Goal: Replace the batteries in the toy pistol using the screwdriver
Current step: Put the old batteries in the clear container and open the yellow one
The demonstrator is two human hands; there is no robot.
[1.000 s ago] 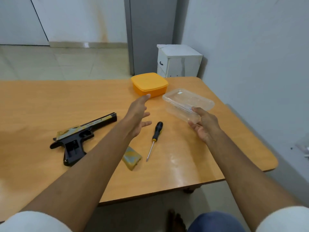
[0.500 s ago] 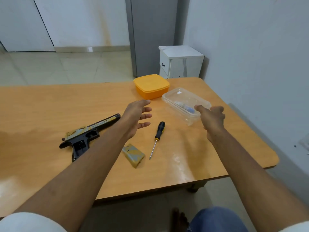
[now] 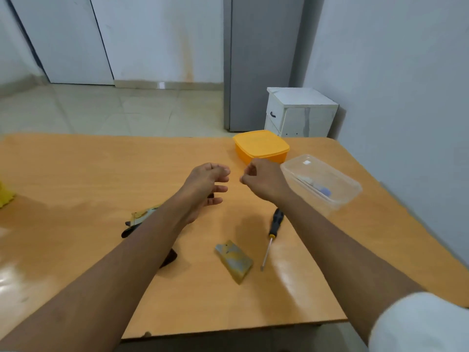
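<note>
Head view: left hand (image 3: 203,185) loosely spread, right hand (image 3: 264,182) curled, grip contents unclear.

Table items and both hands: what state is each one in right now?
Toy pistol: lying flat, mostly hidden under the left forearm.
Battery cover: off the pistol, lying on the table.
Screwdriver: lying untouched.
Clear container: on the table, lidless, small items inside.
Orange box: lid on.
Left hand: open, empty.
Right hand: curled shut; contents not visible.
</note>
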